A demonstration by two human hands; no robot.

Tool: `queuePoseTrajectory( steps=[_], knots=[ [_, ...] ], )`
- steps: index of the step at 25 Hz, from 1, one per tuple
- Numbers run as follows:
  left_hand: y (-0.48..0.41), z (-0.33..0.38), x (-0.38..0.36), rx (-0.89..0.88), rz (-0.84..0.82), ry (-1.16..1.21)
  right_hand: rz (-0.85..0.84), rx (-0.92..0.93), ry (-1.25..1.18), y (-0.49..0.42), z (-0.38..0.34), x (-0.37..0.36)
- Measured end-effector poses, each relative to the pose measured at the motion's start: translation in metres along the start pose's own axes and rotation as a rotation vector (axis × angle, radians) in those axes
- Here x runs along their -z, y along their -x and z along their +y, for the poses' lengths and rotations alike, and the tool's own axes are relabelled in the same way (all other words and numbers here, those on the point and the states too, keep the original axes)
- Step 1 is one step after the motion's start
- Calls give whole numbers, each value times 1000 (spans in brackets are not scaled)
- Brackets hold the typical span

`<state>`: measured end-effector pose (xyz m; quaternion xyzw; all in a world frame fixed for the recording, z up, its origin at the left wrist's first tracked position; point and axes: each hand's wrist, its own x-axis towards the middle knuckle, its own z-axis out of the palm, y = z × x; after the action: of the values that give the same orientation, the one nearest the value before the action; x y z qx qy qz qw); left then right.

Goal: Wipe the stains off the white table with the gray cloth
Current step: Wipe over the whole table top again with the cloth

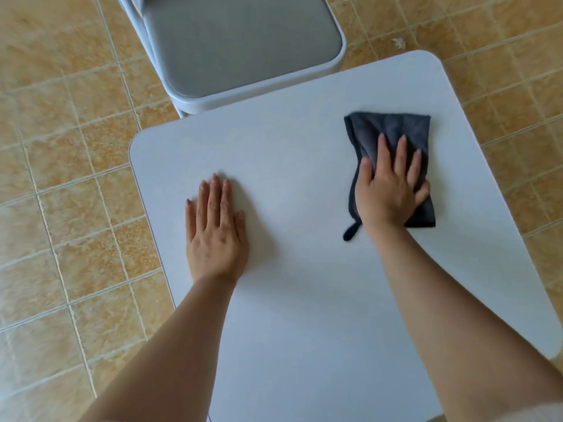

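pressing the gray cloth [393, 138] flat, right hand [388, 194] on white table [298, 166]

Floor [61, 166]: tan marbled square tiles, pale grout lines, soft even daylight. Folding chair [243, 47] at top, grey padded seat, pale metal frame. Small whitish scrap [398, 42] on tiles right of chair.

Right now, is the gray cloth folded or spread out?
Folded: the gray cloth shows layered edges along its left side, lying flat under the right hand.

The table [304, 166] is plain white, the cloth [393, 129] dark gray (almost slate); tan marbled floor tiles [61, 147], gray chair seat [243, 44].
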<state>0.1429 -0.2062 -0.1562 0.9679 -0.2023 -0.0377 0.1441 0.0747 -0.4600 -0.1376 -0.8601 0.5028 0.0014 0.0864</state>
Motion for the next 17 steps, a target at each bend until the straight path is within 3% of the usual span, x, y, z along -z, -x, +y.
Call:
queuePoseTrajectory(
  steps=[3, 7, 11, 13, 17],
  knots=[
    [0, -1, 0, -8, 7, 3, -46, 96, -15, -29, -60, -6],
    [1, -2, -1, -16, 14, -1, 24, 408, -32, -13, -115, -28],
    [0, -2, 0, -11, 19, -8, 101, 731, 0, 27, -94, -32],
    [0, -1, 0, -11, 14, -5, 134, 730, -1, 34, -55, -25],
    [0, -2, -2, -10, 4, -9, 88, 463, 33, 0, -26, -13]
  ],
)
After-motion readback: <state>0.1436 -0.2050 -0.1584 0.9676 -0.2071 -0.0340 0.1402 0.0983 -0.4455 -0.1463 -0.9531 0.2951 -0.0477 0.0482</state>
